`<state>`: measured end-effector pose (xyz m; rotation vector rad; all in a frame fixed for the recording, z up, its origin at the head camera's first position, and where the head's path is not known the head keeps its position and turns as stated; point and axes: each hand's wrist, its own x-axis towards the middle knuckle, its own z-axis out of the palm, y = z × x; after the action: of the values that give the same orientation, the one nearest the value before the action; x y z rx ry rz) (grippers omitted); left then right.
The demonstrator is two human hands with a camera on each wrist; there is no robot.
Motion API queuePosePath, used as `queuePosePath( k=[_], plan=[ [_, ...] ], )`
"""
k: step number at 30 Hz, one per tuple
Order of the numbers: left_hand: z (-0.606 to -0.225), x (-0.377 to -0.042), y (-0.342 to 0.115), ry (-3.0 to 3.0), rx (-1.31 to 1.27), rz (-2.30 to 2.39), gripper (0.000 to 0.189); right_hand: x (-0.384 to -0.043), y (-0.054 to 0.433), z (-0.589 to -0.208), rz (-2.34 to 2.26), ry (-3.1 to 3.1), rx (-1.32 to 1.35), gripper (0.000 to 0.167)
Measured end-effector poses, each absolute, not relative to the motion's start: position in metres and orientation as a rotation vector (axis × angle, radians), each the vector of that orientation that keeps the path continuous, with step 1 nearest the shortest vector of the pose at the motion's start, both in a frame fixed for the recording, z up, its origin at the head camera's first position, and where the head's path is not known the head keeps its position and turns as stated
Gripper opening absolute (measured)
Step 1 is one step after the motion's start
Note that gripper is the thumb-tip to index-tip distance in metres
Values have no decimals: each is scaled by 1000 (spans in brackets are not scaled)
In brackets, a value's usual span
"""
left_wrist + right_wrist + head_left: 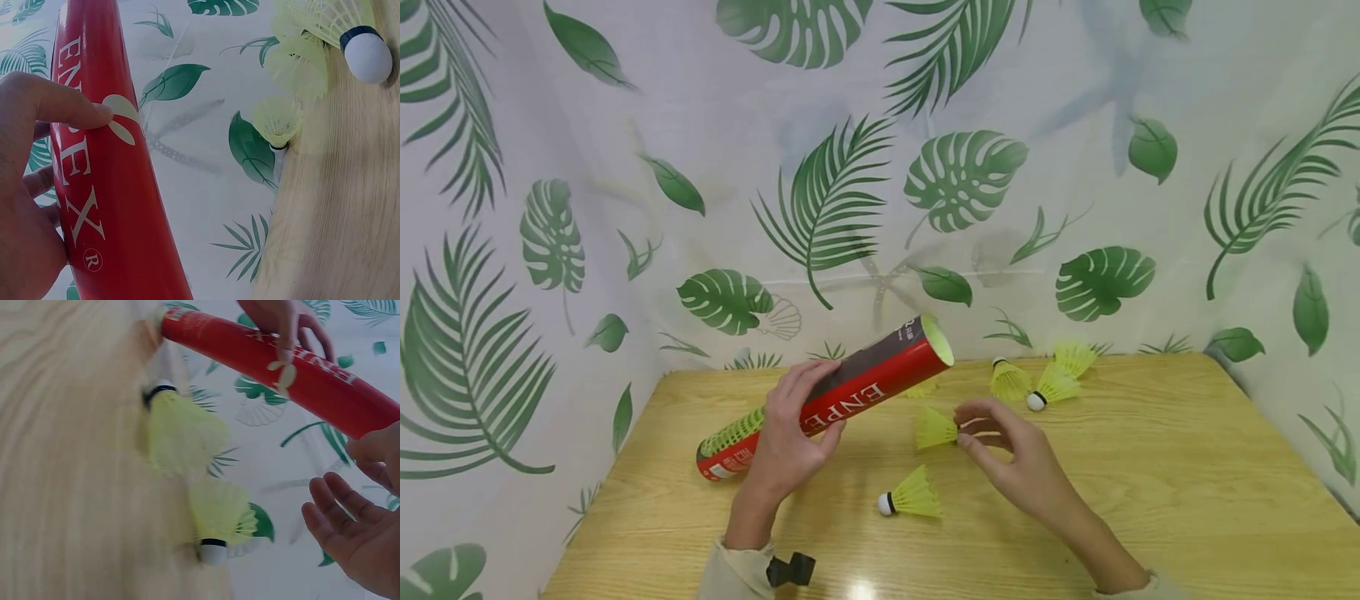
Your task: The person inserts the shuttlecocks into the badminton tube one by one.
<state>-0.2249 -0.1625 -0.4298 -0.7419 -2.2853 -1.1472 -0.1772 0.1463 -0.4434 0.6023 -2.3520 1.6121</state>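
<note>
Gripping left hand (790,437): raised, curled round red-and-black cylindrical tube (880,385), tilted over wood-grain table (1150,475).
Right hand (1015,450): extended forward, thumb and fingers parted beside yellow-skirted, black-banded shuttlecock (935,428); touching or not, cannot tell.

Here's the red-and-black tube (867,379), gripped in the left hand (790,433), slanting, its open mouth raised to the right! Below that mouth, one yellow shuttlecock (935,428) lies on its side, white cork just beside the right hand (1015,454). A nearer shuttlecock (917,495) points its cork left; three far shuttlecocks (1054,385) cluster beyond, another shuttlecock (922,388) peeking past the tube!
</note>
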Motion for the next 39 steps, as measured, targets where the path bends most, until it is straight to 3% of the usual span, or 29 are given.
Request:
queuePosePath(
  k=[17, 26, 39],
  plan=[
    [-431, -226, -163, -2288, -701, -1111, 71, -165, 128, -471, 1822, -2668, 708, 30],
    [-433, -227, -166, -2277, -694, -1110, 70, -167, 115, -479, 1642, -2727, 863, 21],
    [-432, -227, -167, -2281, -687, -1116, 68, -167, 118, -478, 1649, -2749, 787, 11]
  ],
)
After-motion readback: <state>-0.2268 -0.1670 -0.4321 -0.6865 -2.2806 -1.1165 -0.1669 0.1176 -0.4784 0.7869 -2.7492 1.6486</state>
